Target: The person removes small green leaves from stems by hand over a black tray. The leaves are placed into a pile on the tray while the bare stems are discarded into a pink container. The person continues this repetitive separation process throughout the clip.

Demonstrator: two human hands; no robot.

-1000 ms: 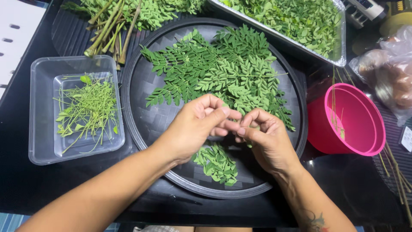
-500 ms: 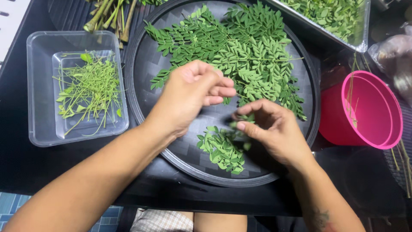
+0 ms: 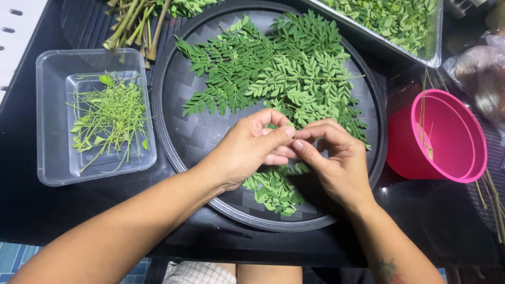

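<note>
Black tabletop [image 3: 31, 210] carries all items. The largest item is a round, dark woven tray [image 3: 189, 131] at the centre. Leafy green sprigs [image 3: 273, 68] cover its far half. A small heap of stripped leaflets [image 3: 273, 192] lies on its near part, just below the hands.

A metal pan [image 3: 435, 52] filled with green leaves sits at the far right, its corner close to the tray rim. A clear plastic container [image 3: 50, 115] stands to the left of the tray. It holds thin bare green stalks [image 3: 108, 118]. A pink plastic tub [image 3: 447, 137] stands to the right of the tray, tilted toward the camera, with a few thin stalks resting against its inner wall. A bundle of thick stems [image 3: 131, 26] lies at the far left, beyond the clear container. A clear bag [image 3: 478, 66] with rounded contents sits at the far right edge; the contents cannot be identified.

The left hand [image 3: 244, 150] and the right hand [image 3: 336, 160] meet over the middle of the tray. Both hands are curled, fingertips pressed together in a pinch. The two pinches touch each other directly above the leaflet heap. A sprig of the leaves passes under the fingertips; whether either pinch grips a stalk cannot be told, since the fingers hide the contact point.
</note>
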